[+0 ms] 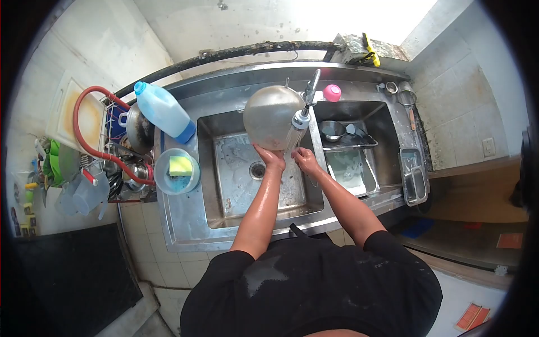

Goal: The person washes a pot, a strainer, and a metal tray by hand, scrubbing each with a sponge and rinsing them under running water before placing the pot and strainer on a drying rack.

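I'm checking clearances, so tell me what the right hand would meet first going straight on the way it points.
The right hand would probably meet the running water first, then the round metal piece beyond it, though depth is unclear here.

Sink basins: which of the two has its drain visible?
The left basin, under the round metal piece in the left hand; its drain shows. The right basin holds trays and a bowl, no drain visible.
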